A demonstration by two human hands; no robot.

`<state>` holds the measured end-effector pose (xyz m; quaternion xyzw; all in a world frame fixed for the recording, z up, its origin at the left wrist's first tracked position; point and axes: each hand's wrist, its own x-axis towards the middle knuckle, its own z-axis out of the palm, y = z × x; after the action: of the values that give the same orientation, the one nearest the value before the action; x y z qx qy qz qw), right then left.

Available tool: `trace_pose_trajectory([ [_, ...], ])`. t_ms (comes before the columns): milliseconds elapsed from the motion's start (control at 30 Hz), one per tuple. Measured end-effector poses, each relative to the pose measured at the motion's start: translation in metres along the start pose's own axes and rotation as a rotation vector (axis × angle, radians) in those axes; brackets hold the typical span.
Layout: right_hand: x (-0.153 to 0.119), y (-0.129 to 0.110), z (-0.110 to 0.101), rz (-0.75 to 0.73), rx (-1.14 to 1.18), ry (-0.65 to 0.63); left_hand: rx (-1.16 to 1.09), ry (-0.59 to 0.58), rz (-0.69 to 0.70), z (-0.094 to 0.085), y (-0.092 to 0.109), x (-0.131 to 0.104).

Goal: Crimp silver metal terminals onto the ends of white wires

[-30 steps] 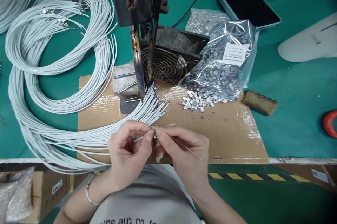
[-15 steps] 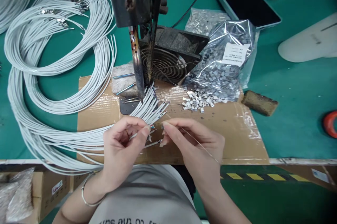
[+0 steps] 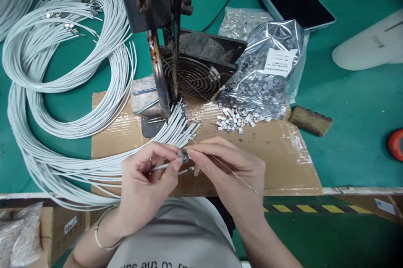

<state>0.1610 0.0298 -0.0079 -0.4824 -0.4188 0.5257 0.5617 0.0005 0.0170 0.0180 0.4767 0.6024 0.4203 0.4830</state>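
Note:
My left hand (image 3: 146,188) is closed, its thumb and forefinger pinching a white cable (image 3: 159,167) near its end. Coloured wire ends and a small metallic part show at these fingertips. Close against them, my right hand (image 3: 234,179) is closed too, with a thin solder wire (image 3: 234,172) running back across its fingers. Whether its fingertips also grip the small part is hidden. Just below lies another cable end with a small metal connector (image 3: 190,169). A soldering iron (image 3: 162,87) points down beyond my hands, its tip over a fan of white cable ends (image 3: 178,127).
Behind the iron stands a black fan (image 3: 192,74). Small metal connectors (image 3: 236,120) are heaped before a plastic bag (image 3: 267,87). Coiled white cables (image 3: 40,123) fill the left. A brown sponge (image 3: 310,120), phone (image 3: 297,1) and white bottle (image 3: 365,45) lie right. Cardboard (image 3: 277,163) covers the front.
My two hands' fingertips have come together, closing the small gap between them at the cable end. The view has shifted slightly.

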Motion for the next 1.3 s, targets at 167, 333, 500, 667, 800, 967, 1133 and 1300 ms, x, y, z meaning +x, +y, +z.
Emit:
trace_pose_trajectory([
  [167, -0.002, -0.001, 0.0, -0.022, -0.03, 0.005, -0.005, 0.007, 0.007, 0.002, 0.001, 0.002],
  [333, -0.002, 0.002, -0.003, 0.029, 0.022, -0.026, -0.024, 0.03, 0.005, 0.001, -0.001, 0.004],
  [500, -0.002, 0.005, -0.007, 0.045, 0.077, -0.076, -0.043, 0.059, -0.03, 0.001, -0.002, 0.003],
  [667, -0.004, 0.004, -0.006, 0.019, 0.055, -0.09, -0.035, 0.036, -0.019, 0.002, -0.004, 0.002],
  [800, -0.007, 0.006, -0.006, -0.074, -0.021, -0.082, -0.043, 0.034, -0.024, 0.001, -0.005, 0.003],
  [967, -0.011, 0.008, -0.009, -0.222, -0.196, -0.032, -0.066, 0.039, -0.043, 0.001, -0.001, 0.004],
  [1133, -0.011, 0.01, -0.006, -0.22, -0.183, -0.02, -0.075, 0.015, -0.04, 0.001, 0.001, 0.005],
  [1300, -0.013, 0.01, -0.002, -0.192, -0.128, -0.024, -0.088, 0.02, -0.053, 0.001, 0.0, 0.005],
])
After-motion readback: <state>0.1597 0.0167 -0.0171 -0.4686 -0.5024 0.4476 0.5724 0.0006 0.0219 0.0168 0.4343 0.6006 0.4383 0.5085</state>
